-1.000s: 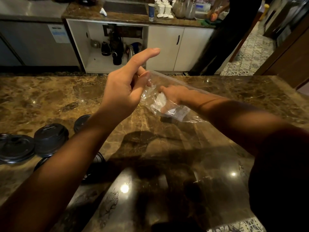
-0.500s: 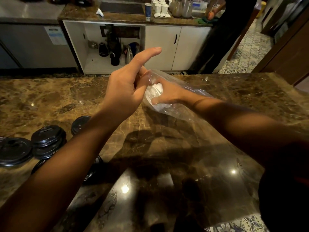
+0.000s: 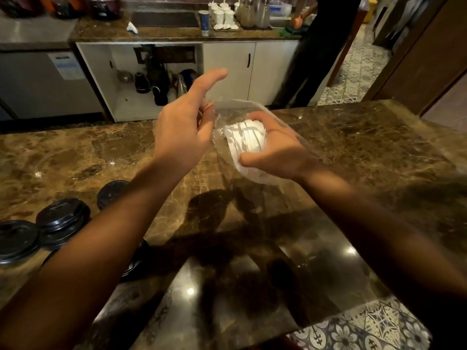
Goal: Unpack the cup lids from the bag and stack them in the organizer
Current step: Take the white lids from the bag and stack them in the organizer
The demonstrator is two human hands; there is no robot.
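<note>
A clear plastic bag (image 3: 255, 173) hangs in the air above the marble counter. My right hand (image 3: 275, 150) is inside it, closed around a fanned stack of several white cup lids (image 3: 246, 138). My left hand (image 3: 184, 132) pinches the bag's open edge with the lower fingers while the index finger points up. Black cup lids (image 3: 63, 218) lie in low stacks on the counter at the left, partly hidden by my left forearm. No organizer is in view.
The brown marble counter (image 3: 353, 152) spreads under both arms. Behind it are white cabinets (image 3: 250, 69) with an open shelf of kettles, and a back counter with white cups (image 3: 223, 15). A person in dark clothes (image 3: 318, 51) stands at the back right.
My right hand has turned palm up and drawn the white lids toward the bag's mouth, so they now show fanned out. The left hand keeps its pinch and has shifted slightly.
</note>
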